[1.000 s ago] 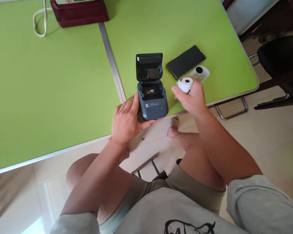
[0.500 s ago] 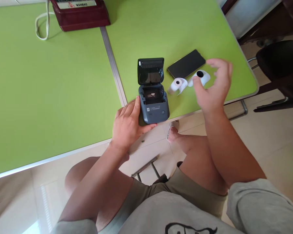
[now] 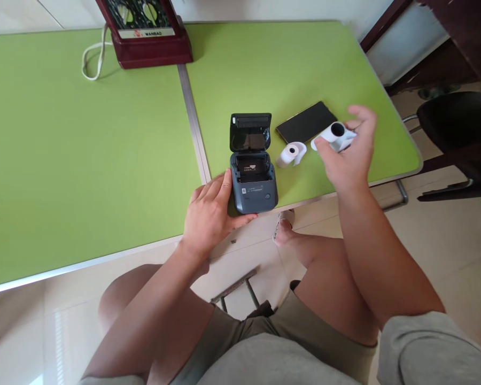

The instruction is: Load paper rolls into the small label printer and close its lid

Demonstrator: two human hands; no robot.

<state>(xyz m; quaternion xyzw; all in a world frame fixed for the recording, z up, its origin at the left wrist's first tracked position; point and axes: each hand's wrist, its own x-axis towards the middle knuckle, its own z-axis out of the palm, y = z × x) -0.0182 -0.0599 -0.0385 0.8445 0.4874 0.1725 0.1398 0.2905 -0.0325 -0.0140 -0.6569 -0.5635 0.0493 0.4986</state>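
Observation:
A dark grey-blue label printer stands at the table's front edge with its black lid raised. Its paper bay is open, with a small label inside. My left hand grips the printer, fingers along its left side and thumb under the front. To the right, my right hand has its thumb and curled fingers around a white paper roll with a wide black core and a loose end. Part of that grip is hidden, and the fingers are slightly blurred. Between printer and right hand stands a second, narrower-cored white paper roll.
A black phone lies just behind the rolls on the green table. At the back left stands a dark red appliance with dials and a white cord. A black chair is beyond the right edge.
My right hand has closed in on the wide-cored roll, which has shifted right and away from me and tilted. My left hand and the printer stay together. The view has tipped up slightly.

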